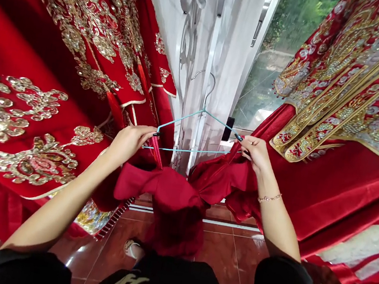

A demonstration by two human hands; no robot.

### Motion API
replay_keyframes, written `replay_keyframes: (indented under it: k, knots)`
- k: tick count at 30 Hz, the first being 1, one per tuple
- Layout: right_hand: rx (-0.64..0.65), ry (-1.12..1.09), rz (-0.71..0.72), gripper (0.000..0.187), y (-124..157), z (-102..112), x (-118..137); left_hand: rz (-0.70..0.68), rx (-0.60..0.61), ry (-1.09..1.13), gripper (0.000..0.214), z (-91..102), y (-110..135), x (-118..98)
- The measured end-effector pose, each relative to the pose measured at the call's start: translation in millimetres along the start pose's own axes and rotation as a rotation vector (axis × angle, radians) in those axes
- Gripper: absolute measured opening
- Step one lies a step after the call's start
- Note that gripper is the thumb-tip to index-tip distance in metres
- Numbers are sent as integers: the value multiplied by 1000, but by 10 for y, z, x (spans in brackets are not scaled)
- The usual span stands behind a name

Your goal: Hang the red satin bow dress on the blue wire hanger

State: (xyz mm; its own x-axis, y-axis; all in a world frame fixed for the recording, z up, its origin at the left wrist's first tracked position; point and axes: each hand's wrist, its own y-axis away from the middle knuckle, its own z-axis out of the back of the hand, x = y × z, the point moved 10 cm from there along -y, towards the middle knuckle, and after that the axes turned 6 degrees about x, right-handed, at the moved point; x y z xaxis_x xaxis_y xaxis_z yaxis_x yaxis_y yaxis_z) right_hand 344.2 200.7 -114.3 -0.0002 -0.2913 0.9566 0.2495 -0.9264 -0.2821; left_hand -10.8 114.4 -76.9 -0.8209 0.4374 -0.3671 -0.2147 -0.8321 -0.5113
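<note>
My left hand [129,144] pinches the left end of a teal wire hanger [182,119], beside a narrow red strap. My right hand [257,154] grips the hanger's other end, with red fabric bunched under its fingers. A crumpled red satin garment [174,201] hangs down from both hands toward the floor. The hanger's hook [210,83] points upward in front of a white curtain [229,72]. Folds of satin hide the garment's lower shape.
Gold-embroidered red robes hang close on the left [41,93] and right [354,99]. A window [274,64] shows greenery behind the curtain. A black object [228,128] sits at the window's lower edge. Below lies a glossy red-brown tile floor [224,269].
</note>
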Motion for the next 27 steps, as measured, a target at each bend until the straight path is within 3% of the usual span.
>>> replay_keyframes:
  k: [3,8,11,13,14,17,20,22,27]
  knots:
    - [-13,107,30,32,-29,-10,205,-4,11,6,42,-41,-42,40]
    - [18,499,22,40,26,0,412,-70,-16,-29,39,-43,-53,16]
    - [41,625,127,35,170,112,422,-128,-185,-148,34,157,137,-94]
    - [140,710,199,30,283,114,318,-210,-317,-261,30,284,378,-212]
    - [214,769,213,29,336,90,224,-273,-314,-299,28,270,494,-268]
    - [447,1042,169,41,465,28,-141,-426,-57,-324,25,-5,750,-295]
    - [606,1372,122,32,515,79,-368,-473,132,-296,26,-140,868,-147]
    - [655,1479,117,27,476,164,-357,-484,252,-239,36,-135,825,-17]
    - [676,1670,129,24,149,331,-12,-393,785,-50,60,-152,472,270]
